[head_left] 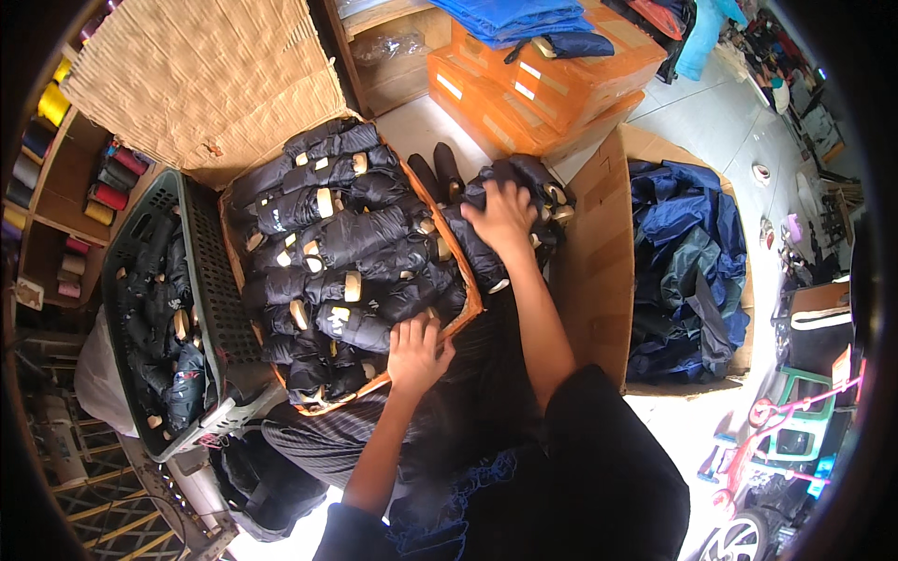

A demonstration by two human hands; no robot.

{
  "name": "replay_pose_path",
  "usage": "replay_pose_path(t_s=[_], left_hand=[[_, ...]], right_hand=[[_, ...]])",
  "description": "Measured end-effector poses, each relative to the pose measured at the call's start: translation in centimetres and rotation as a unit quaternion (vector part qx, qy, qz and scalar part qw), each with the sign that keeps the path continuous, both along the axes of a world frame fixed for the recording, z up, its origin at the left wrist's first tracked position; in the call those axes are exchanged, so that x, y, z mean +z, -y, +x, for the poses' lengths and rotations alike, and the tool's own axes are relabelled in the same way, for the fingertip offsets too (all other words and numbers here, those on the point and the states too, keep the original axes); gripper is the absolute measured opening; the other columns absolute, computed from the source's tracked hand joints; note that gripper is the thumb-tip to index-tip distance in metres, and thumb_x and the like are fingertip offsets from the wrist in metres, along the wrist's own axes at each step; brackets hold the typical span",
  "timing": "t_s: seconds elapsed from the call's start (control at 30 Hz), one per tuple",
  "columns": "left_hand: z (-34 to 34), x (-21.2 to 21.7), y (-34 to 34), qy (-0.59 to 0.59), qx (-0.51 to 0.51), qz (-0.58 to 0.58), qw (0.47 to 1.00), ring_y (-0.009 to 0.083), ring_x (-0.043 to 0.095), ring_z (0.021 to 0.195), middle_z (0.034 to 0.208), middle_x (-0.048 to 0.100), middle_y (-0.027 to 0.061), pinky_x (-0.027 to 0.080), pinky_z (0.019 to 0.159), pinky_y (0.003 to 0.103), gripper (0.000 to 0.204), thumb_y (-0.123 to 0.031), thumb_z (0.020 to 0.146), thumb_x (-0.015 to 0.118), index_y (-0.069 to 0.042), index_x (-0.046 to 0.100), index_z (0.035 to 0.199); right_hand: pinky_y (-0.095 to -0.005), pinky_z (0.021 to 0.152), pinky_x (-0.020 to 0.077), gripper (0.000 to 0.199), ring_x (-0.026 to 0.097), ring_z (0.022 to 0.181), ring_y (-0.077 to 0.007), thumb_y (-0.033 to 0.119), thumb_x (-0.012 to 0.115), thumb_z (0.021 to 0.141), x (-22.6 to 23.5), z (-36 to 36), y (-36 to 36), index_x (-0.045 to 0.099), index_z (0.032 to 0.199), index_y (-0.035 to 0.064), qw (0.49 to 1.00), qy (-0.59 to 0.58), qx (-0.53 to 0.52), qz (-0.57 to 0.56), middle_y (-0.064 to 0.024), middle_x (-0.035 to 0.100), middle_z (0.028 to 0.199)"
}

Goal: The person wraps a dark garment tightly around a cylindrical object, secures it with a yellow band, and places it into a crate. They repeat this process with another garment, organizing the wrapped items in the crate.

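Fingers of the left hand [414,352] spread flat, pressing down on a folded black umbrella [354,326] at the near edge of the orange box [470,297]; not curled round it. Fingers of the right hand [503,214] bent over a bundle of black umbrellas [516,201] perched on the box's far right rim, half in, half out; whether truly clamped, cannot tell.

Packed in rows inside the box, long axes lying roughly left to right, slightly slanted, tan handle ends [353,285] showing toward the right on most. Pressed one lying the same way, across the body.

Risks, by judgement: bundle on the rim likely to tip outward into the gap beside the cardboard carton [599,252] of blue fabric [687,252] if let go carelessly. Top layer heaped above the rim, so liable to slide off toward the lap. Black crate [201,271] of more umbrellas just left, touching the box.
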State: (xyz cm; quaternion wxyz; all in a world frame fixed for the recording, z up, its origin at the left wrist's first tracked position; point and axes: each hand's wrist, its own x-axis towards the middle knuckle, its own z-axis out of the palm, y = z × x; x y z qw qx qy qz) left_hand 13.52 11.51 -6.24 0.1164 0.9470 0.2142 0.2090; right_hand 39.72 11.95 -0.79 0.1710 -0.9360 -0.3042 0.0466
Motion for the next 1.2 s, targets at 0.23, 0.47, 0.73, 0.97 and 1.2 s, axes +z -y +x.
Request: replay_pose_path(t_s=[0.23, 0.47, 0.73, 0.97, 1.2], left_hand=[[0.4, -0.3, 0.1, 0.024, -0.003, 0.003, 1.0, 0.0312, 0.054, 0.102, 0.113, 0.057, 0.0116, 0.043, 0.09, 0.044, 0.042, -0.024, 0.074, 0.071, -0.006, 0.058, 0.11], [0.3, 0.4, 0.4, 0.031, 0.011, -0.035, 0.999, 0.0302, 0.055, 0.099, 0.11, 0.057, 0.0108, 0.043, 0.086, 0.044, 0.038, -0.022, 0.073, 0.073, -0.006, 0.059, 0.105], [5.2, 3.9, -1.5, 0.095, -0.009, -0.1, 0.99, 0.029, 0.053, 0.097, 0.104, 0.059, 0.0085, 0.041, 0.082, 0.041, 0.037, -0.015, 0.07, 0.077, -0.007, 0.06, 0.102], [13.3, 3.5, -3.2, -0.047, -0.059, -0.058, 0.995, 0.038, 0.036, 0.132, 0.138, 0.043, 0.0193, 0.026, 0.11, 0.056, 0.075, -0.036, 0.065, 0.083, -0.008, 0.052, 0.127], [17.7, 2.2, -6.9, -0.082, -0.016, -0.032, 0.996, 0.036, 0.04, 0.129, 0.138, 0.046, 0.0231, 0.03, 0.102, 0.054, 0.069, -0.049, 0.077, 0.071, -0.007, 0.054, 0.129]], right_hand=[[-0.0562, 0.087, 0.0496, 0.059, 0.057, 0.108, -0.0428, 0.035, 0.079, 0.072, -1.3, 0.5, 3.5, 0.058, 0.116, 0.0011, 1.0, -0.01, -0.003, 0.016, -0.0241, 0.058, 0.114], [-0.0472, 0.097, 0.0476, 0.066, 0.059, 0.115, -0.0413, 0.037, 0.073, 0.073, 1.5, 7.1, -3.5, 0.058, 0.126, 0.0018, 0.978, -0.11, -0.031, 0.173, -0.0284, 0.061, 0.12], [-0.0442, 0.102, 0.0456, 0.058, 0.057, 0.12, -0.0393, 0.04, 0.072, 0.079, -3.4, 14.1, -11.6, 0.064, 0.121, 0.0001, 0.973, -0.167, -0.085, 0.136, -0.0274, 0.061, 0.124], [-0.0444, 0.09, 0.0516, 0.026, 0.065, 0.101, -0.0384, 0.018, 0.07, 0.08, -7.8, 15.5, -8.9, 0.071, 0.101, 0.0029, 0.987, -0.067, 0.046, 0.14, -0.0221, 0.069, 0.103], [-0.0477, 0.081, 0.0531, 0.018, 0.068, 0.09, -0.0387, 0.016, 0.065, 0.081, -4.2, 12.2, -7.0, 0.071, 0.084, -0.0008, 0.979, -0.006, 0.075, 0.189, -0.0227, 0.07, 0.091]])
